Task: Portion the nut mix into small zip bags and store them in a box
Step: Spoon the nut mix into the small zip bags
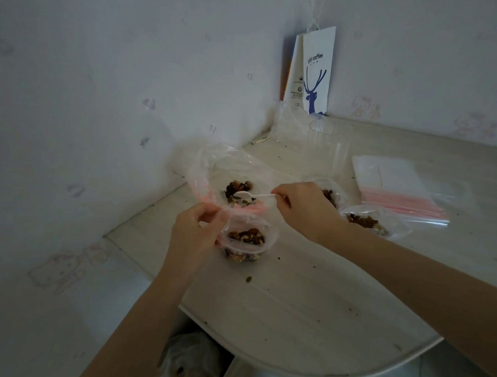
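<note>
Nearest on the pale table [304,314] sits the clear tub [272,233] of nut mix [246,236], right under the hands so that each spoonful has only a short way to go. The left hand [192,236] is just beside the tub's left rim. Its thumb and fingers curl to pinch the pink-striped lip of the open zip bag [212,170], and lifting that near edge seems meant to keep the mouth gaping toward the spoon. The right hand [305,207] pinches the thin handle end of a white plastic spoon [243,194] between thumb and fingertips. The spoon's bowl lies inside the bag's mouth, over a small heap of nuts there — so I judge this portion to be mid-fill, not yet ready to seal.

Just behind the right hand lie 2 filled bags [365,223], set to the side and out of the scooping path. Whether they are zipped I cannot tell. Farther right, a stack of empty zip bags [398,187] lies within easy reach for the next portion. Beyond, a clear container [325,139] stands near the corner — it may be the storage box, but that is unclear. A paper coffee bag [317,74] leans against the wall corner.
</note>
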